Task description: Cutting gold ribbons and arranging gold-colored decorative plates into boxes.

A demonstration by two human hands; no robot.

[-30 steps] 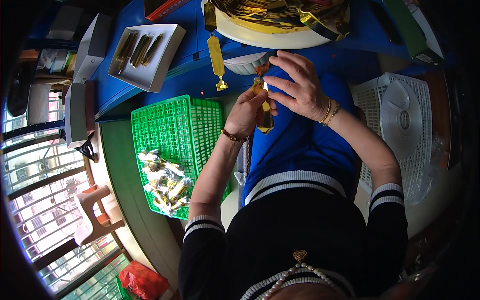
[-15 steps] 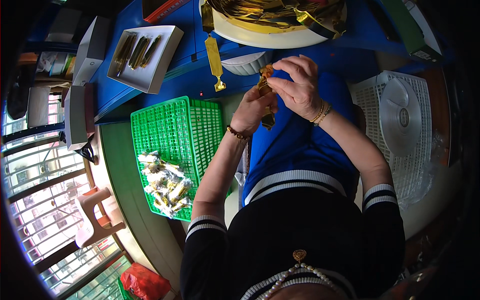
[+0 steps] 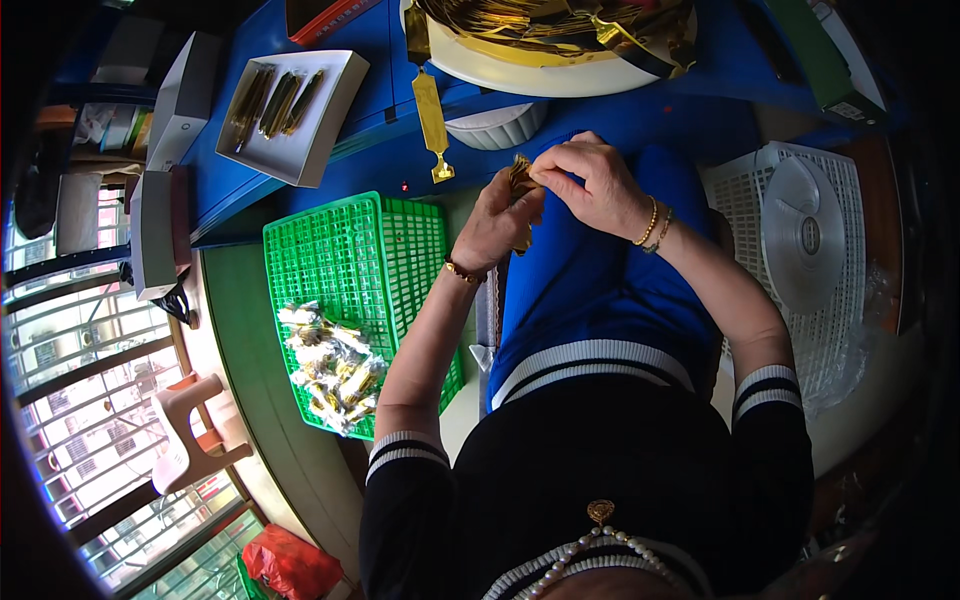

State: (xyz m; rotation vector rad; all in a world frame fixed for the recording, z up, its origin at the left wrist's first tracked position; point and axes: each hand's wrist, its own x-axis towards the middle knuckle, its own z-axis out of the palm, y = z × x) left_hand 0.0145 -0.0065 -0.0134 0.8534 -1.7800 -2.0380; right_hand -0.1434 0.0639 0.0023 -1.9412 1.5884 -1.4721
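Note:
Over my lap, my left hand (image 3: 492,222) is closed around a small bundle of shiny gold strips (image 3: 519,176). Its upper end sticks out above my thumb, and a bit of gold shows below my fingers. My right hand (image 3: 598,182) is pinched against the upper right side of that bundle; what lies between its fingertips is too small to make out. Just left of and beyond my hands, a flat gold strip (image 3: 430,110) with a notched end hangs over the edge of the blue table (image 3: 372,130).
Beyond my hands a white round tub (image 3: 470,75) holds a heap of gold strips. A white box (image 3: 335,120) with gold bundles sits at far left. The green basket (image 3: 415,260) below it contains wrapped gold pieces (image 3: 335,375). At right, a white basket (image 3: 745,190) carries a clear reel (image 3: 803,235).
My left hand has turned and covers more of the bundle. My right hand has come down slightly, and its fingers have curled in beside the bundle's upper end.

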